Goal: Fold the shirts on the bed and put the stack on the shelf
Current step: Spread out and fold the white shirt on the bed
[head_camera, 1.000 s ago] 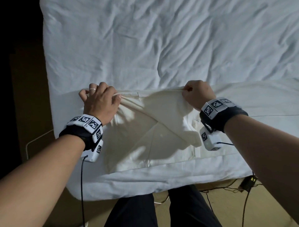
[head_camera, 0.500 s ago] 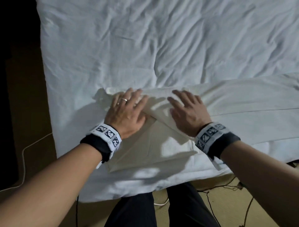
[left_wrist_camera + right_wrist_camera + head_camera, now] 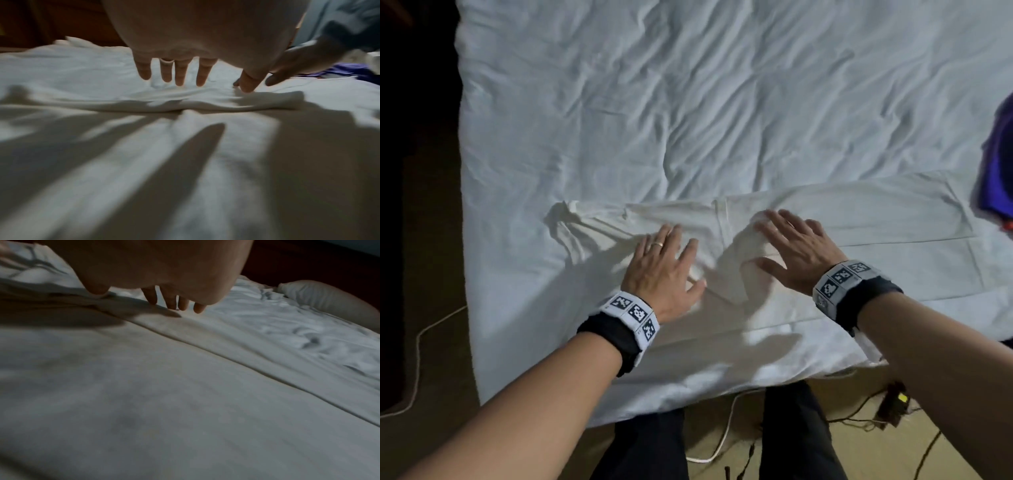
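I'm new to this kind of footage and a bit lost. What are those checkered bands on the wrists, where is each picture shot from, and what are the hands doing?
No machine here: a person stands at a bed wearing three cameras. The big picture comes from a camera on the head, looking down. The other two come from cameras strapped to the wrists, looking along the fingers. The checkered wristbands belong to those wrist units; what the pattern is for, the pictures don't show. The left hand and right hand lie flat with fingers spread on a white shirt, pressing it rather than gripping. Nothing is held. At the right edge lies a purple garment.
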Demonstrator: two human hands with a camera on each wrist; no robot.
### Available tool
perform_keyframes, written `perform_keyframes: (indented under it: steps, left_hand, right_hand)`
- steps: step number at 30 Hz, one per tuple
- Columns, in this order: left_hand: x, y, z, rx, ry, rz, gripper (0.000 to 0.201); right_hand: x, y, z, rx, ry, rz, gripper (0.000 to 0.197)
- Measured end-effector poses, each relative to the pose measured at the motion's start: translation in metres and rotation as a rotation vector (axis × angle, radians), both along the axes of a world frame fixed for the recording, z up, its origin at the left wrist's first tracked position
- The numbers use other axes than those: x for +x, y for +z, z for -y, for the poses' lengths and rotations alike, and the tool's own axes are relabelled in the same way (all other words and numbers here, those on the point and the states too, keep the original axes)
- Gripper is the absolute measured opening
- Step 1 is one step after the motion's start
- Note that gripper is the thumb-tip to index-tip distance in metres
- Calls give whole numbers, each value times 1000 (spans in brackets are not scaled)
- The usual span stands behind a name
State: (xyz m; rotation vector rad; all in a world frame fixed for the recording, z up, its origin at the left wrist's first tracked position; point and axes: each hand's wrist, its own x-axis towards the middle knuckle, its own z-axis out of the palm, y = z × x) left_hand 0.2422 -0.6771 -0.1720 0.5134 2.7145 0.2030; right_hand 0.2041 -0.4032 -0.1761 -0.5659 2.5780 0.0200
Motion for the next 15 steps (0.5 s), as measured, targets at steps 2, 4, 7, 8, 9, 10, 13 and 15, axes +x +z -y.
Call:
perform_keyframes:
  steps: [2, 4, 7, 8, 9, 10, 13, 15]
  left_hand:
    - [12, 2, -47, 56, -92, -4, 66]
    - [21, 0, -99, 78, -103, 33, 62]
    - [28, -6, -181, 85, -64, 6, 42]
    - [29, -7, -209, 104, -46, 9, 35]
    - [29, -8, -238, 129, -24, 38, 36]
    - [28, -9, -265, 142, -10, 63, 38]
    - [23, -10, -338, 163, -41, 95, 42]
    - [22, -15, -373, 179, -88, 95, 45]
  right_hand:
    - [-8, 6, -36, 2, -10, -15, 67]
    - [-18, 9, -75, 0, -17, -25, 56]
    - [-38, 5, -138, 14, -35, -31, 51]
    - [-45, 3, -160, 22, -53, -35, 50]
    - [-51, 1, -185, 27, -71, -41, 48]
    - [-59, 0, -208, 34, -85, -43, 47]
    - [-81, -2, -272, 53, -124, -34, 43]
    - [-95, -2, -303, 50, -140, -32, 42]
